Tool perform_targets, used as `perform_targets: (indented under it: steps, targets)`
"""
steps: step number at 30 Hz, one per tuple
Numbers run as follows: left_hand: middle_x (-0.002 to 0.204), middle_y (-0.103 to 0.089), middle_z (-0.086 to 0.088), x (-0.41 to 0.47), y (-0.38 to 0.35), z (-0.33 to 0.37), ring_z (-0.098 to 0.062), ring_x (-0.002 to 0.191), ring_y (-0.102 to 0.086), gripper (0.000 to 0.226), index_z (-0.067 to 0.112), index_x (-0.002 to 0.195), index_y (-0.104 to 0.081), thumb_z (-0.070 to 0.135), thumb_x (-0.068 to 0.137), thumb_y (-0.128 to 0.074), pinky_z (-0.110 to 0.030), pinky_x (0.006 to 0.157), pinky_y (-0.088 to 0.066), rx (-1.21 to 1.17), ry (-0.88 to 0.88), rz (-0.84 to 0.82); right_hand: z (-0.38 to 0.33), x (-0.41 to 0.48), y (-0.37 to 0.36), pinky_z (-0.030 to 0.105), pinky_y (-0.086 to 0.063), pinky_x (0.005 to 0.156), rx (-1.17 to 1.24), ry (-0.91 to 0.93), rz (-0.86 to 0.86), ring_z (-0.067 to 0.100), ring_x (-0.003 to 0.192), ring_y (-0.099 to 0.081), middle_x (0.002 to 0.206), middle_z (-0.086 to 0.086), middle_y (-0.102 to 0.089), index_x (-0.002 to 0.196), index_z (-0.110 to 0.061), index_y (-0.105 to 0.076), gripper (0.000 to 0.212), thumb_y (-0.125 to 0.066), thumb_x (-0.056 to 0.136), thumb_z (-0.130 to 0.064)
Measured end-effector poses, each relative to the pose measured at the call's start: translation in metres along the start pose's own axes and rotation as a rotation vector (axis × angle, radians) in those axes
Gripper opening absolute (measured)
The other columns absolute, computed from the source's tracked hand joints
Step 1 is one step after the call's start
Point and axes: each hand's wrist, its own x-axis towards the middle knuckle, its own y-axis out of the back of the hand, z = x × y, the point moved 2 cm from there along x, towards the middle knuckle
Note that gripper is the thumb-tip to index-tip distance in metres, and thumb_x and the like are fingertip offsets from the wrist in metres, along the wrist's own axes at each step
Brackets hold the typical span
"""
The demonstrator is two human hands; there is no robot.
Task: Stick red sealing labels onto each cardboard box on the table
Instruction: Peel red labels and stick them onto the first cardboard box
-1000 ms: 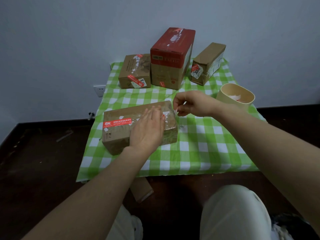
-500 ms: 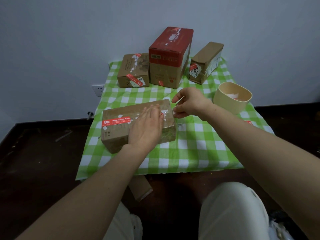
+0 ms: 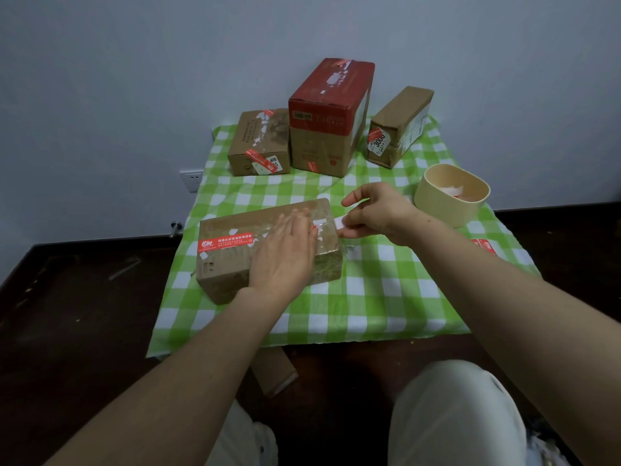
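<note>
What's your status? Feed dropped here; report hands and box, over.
Left hand flat on near box, pressing. Right hand pinching white strip at its right end. Nothing blocking.

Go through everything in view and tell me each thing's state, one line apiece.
Near cardboard box: lying flat, closed, red label on top.
Left hand: flat, pressing the box top.
Right hand: pinching a white strip at the box's right end.
Red-topped box: upright, closed.
Beige tub: open, paper scraps inside.

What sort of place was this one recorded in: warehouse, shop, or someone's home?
Most likely a room in a home: a green checked cloth is spread low against a bare wall with a wall socket, above a dark floor, holding a few cardboard boxes.
</note>
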Motion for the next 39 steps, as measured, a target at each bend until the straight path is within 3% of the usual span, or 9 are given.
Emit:
perform_targets:
  steps: [10, 15, 27, 33, 34, 36, 37, 39]
  targets:
    - [0.15, -0.036, -0.004, -0.001, 0.002, 0.001, -0.021, 0.141, -0.027, 0.044, 0.012, 0.141, -0.034, 0.033, 0.103, -0.024, -0.028, 0.113, -0.018, -0.005, -0.004, 0.006, 0.013, 0.002, 0.0, 0.035, -0.059, 0.064, 0.051, -0.038, 0.019, 0.034, 0.067, -0.066, 0.084, 0.018, -0.055, 0.094, -0.006, -0.05, 0.024, -0.053, 0.083, 0.016]
    - [0.152, -0.033, -0.002, -0.003, 0.003, 0.001, -0.018, 0.142, -0.024, 0.043, 0.012, 0.138, -0.036, 0.033, 0.104, -0.022, -0.026, 0.113, -0.015, -0.017, -0.017, 0.003, 0.015, 0.001, 0.0, 0.035, -0.059, 0.063, 0.077, -0.041, 0.039, 0.034, 0.066, -0.065, 0.084, 0.018, -0.055, 0.088, -0.009, -0.049, 0.027, -0.054, 0.082, 0.017]
    - [0.15, -0.035, -0.004, -0.005, 0.004, 0.0, -0.018, 0.141, -0.027, 0.033, 0.008, 0.125, -0.044, 0.024, 0.103, -0.026, -0.02, 0.112, -0.008, -0.069, -0.075, 0.059, 0.02, 0.0, 0.001, 0.036, -0.059, 0.061, 0.089, -0.065, 0.101, 0.031, 0.061, -0.064, 0.08, 0.016, -0.054, 0.105, -0.004, -0.045, 0.034, -0.055, 0.081, 0.017]
    - [0.147, -0.04, -0.003, -0.002, 0.003, -0.002, -0.02, 0.138, -0.032, 0.031, 0.01, 0.12, -0.048, 0.026, 0.103, -0.028, -0.025, 0.113, -0.016, -0.111, -0.08, 0.05, 0.024, -0.007, 0.015, 0.029, -0.059, 0.057, 0.143, -0.075, 0.206, 0.028, 0.063, -0.065, 0.082, 0.02, -0.058, 0.105, 0.001, -0.049, 0.027, -0.055, 0.083, 0.015]
    - [0.142, -0.047, -0.002, 0.001, 0.002, -0.003, -0.02, 0.133, -0.04, 0.028, 0.012, 0.114, -0.05, 0.028, 0.102, -0.031, -0.029, 0.111, -0.026, -0.147, -0.06, 0.043, 0.022, -0.009, 0.017, 0.027, -0.059, 0.057, 0.161, -0.047, 0.22, 0.028, 0.063, -0.065, 0.083, 0.02, -0.059, 0.104, 0.002, -0.051, 0.026, -0.057, 0.082, 0.015]
    - [0.117, -0.061, 0.001, 0.006, 0.006, -0.006, -0.016, 0.105, -0.057, 0.019, 0.017, 0.101, -0.057, 0.03, 0.099, -0.043, -0.028, 0.085, -0.046, -0.337, 0.034, 0.076, 0.015, -0.015, 0.016, 0.025, -0.059, 0.058, 0.172, 0.038, 0.255, 0.025, 0.062, -0.066, 0.079, 0.017, -0.062, 0.1, 0.002, -0.056, 0.023, -0.062, 0.08, 0.012]
    - [0.103, -0.062, 0.005, 0.007, 0.008, -0.007, -0.011, 0.092, -0.058, 0.014, 0.018, 0.095, -0.06, 0.029, 0.096, -0.05, -0.022, 0.073, -0.045, -0.475, 0.089, 0.126, 0.01, -0.019, 0.014, 0.025, -0.059, 0.058, 0.156, 0.086, 0.273, 0.022, 0.061, -0.066, 0.076, 0.015, -0.063, 0.098, 0.001, -0.058, 0.021, -0.063, 0.079, 0.01]
    - [0.089, -0.062, 0.009, 0.008, 0.015, -0.007, -0.004, 0.08, -0.055, 0.007, 0.022, 0.087, -0.067, 0.027, 0.088, -0.064, -0.014, 0.067, -0.043, -0.674, 0.182, 0.253, -0.001, -0.028, 0.008, 0.024, -0.057, 0.056, 0.108, 0.178, 0.304, 0.017, 0.059, -0.065, 0.07, 0.01, -0.064, 0.092, -0.003, -0.064, 0.016, -0.066, 0.079, 0.006]
